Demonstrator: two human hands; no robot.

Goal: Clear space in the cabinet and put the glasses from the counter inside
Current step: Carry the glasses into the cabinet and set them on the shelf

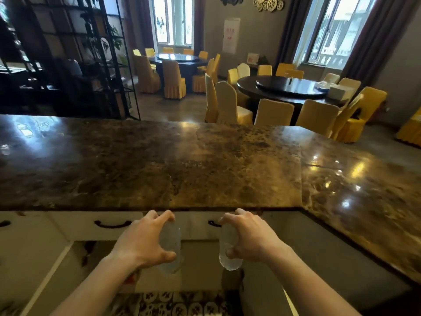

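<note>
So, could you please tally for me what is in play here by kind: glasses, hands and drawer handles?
Glasses: 2, left glass and right glass, one held in each hand
Hands: 2, left hand and right hand
Drawer handles: 3 in view, one in full, one cut off by the frame edge, one partly behind the right hand
Total: 7

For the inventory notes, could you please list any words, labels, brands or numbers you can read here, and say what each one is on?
None can be read.
White poster on the far wall: red marks, too blurred to read.
Small sign below it: red print, too small to read.
Glass in the left hand, left glass: no label visible.
Glass in the right hand, right glass: no label visible.
Counter: no text.
</note>
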